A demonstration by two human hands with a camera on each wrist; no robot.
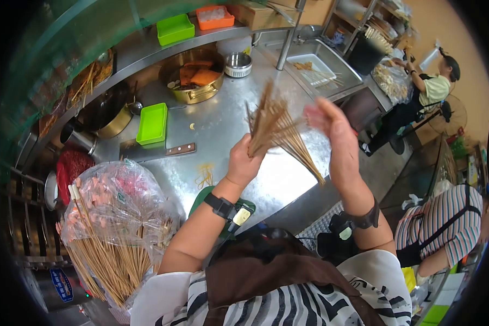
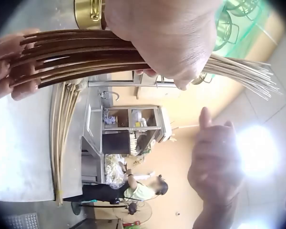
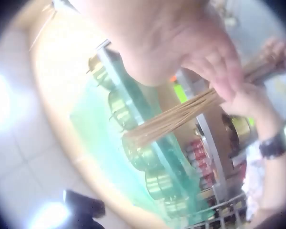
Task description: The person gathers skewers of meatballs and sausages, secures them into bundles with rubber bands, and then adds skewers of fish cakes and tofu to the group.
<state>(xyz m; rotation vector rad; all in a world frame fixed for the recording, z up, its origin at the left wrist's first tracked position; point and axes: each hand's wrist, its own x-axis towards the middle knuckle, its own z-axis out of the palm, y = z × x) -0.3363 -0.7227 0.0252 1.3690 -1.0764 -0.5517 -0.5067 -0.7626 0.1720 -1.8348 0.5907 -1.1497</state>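
My left hand (image 1: pixel 244 160) grips a bundle of thin wooden skewers (image 2: pixel 86 55) above the steel counter. Pinkish pieces (image 2: pixel 14 67) cluster at one end of that bundle; bare sticks fan out past the hand at the other. To the right, my right hand (image 1: pixel 336 144) is raised with its fingers extended, blurred and holding nothing. A second bundle of skewers (image 1: pixel 304 155) lies on the counter between the hands in the head view. At lower left, a clear plastic bag (image 1: pixel 119 190) holds many skewers with pink pieces.
A cleaver (image 1: pixel 157 151) and a green tray (image 1: pixel 152 124) lie on the counter (image 1: pixel 223 119). Behind them stands a brass pot (image 1: pixel 193 95) with food in it. A sink (image 1: pixel 326 65) is at the back right. Two other people, one in a striped shirt (image 1: pixel 440 220), are on the right.
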